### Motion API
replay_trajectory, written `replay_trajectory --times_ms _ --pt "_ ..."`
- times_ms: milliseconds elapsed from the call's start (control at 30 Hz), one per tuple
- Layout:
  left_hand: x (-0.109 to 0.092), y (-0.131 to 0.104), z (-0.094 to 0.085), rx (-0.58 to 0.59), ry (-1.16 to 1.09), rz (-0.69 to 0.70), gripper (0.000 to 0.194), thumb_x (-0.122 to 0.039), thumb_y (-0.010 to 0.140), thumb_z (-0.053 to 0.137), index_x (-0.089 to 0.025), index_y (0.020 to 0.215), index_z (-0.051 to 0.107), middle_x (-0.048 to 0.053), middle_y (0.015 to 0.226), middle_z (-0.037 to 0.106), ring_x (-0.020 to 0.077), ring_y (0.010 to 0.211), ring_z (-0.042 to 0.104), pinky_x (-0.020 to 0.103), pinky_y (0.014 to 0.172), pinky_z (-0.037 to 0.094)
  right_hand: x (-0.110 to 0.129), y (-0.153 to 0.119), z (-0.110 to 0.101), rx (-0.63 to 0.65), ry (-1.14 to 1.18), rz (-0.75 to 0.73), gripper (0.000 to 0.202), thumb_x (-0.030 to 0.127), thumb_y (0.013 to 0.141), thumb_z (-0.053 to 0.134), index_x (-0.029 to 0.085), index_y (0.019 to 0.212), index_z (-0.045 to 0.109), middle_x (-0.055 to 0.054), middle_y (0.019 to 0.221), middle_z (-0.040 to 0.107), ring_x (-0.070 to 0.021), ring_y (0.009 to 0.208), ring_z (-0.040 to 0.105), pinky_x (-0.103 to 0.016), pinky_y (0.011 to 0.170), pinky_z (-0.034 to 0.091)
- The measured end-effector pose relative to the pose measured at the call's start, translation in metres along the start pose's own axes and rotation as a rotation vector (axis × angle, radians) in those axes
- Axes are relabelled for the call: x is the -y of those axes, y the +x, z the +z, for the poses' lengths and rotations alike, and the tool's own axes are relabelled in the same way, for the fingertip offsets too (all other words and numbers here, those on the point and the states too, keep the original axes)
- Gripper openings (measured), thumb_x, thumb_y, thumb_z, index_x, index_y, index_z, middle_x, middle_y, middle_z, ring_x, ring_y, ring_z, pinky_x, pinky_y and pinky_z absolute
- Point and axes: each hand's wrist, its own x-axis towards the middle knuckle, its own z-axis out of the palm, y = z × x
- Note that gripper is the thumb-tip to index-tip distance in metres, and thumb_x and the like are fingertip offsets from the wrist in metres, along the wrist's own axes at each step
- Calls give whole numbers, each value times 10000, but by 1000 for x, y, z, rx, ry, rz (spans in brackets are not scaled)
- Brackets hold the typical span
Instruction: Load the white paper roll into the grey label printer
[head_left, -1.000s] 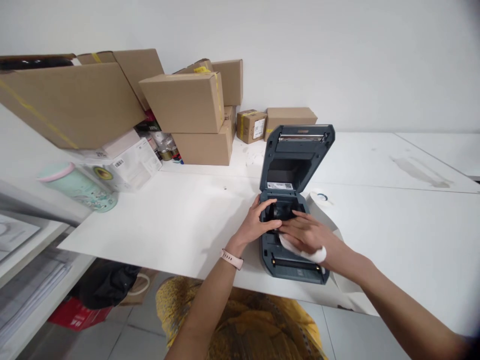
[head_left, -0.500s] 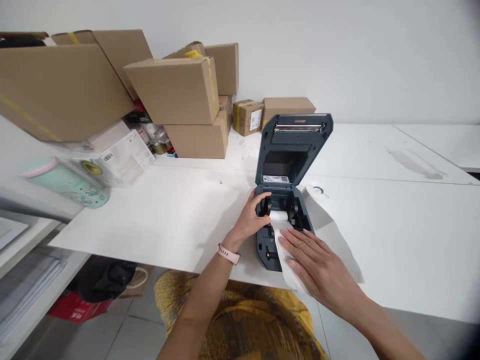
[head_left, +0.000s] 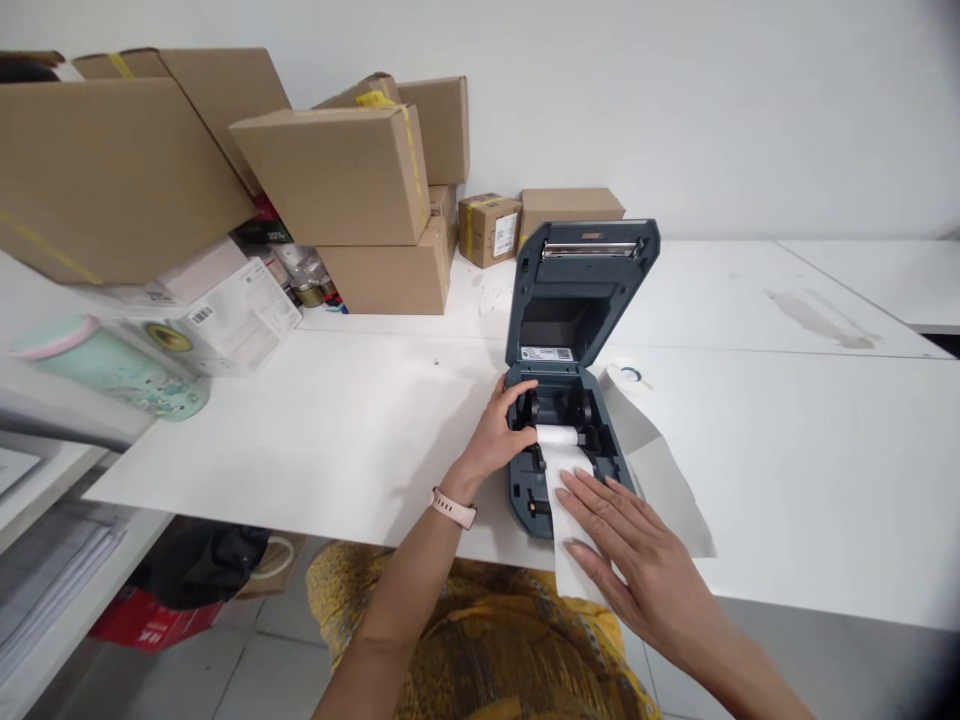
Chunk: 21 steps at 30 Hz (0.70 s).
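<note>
A dark blue-grey label printer (head_left: 581, 290) stands on the white table with its lid raised. Inside its bay lies a small white paper roll (head_left: 557, 435), and a strip of white paper (head_left: 568, 500) runs from it over the printer's front edge. My left hand (head_left: 499, 430) rests at the bay's left side, thumb by the roll's end and index finger along the black roll holder; thumb and fingers are apart. Flat on the strip, with fingers stretched out, lies my right hand (head_left: 637, 550). Its palm hides part of the strip and the printer's front right corner.
Right of the printer, a loose label roll (head_left: 624, 374) trails a sheet of backing paper (head_left: 671, 490). Cardboard boxes (head_left: 337, 180) are stacked at the back left. A mint tumbler (head_left: 112, 370) lies by a white box (head_left: 240, 315). The white table's (head_left: 337, 440) front edge is close to me.
The paper strip now lies straighter and wider over the front, its slant to the right reduced. My right hand has shifted slightly downward; my left hand keeps its place at the printer.
</note>
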Motion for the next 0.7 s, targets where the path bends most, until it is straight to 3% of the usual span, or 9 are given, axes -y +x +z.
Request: replay_trajectory --times_ms 300,533,700 --pt "0 1 1 -10 13 -2 664 -99 718 591 -255 1364 590 67 1597 391 293 1492 374 430 1251 290 18 -1 8 -50 -10 65 729 234 1000 544 265 1647 210 -89 1516 558 -281 1406 544 -497 1066 583" --pt "0 1 1 -3 13 -8 663 -115 739 605 -275 1382 582 56 1606 377 295 1507 351 438 1254 278 21 0 10 -94 -52 56 514 214 986 593 149 1485 489 -131 1481 598 -280 1408 537 -467 1049 578" --pt "-2 0 1 2 -16 -25 653 -123 746 598 -276 1380 590 58 1598 384 306 1477 392 448 1230 325 18 0 9 -74 -30 63 412 254 1009 569 150 1406 542 -131 1452 618 -265 1398 533 -447 1055 550"
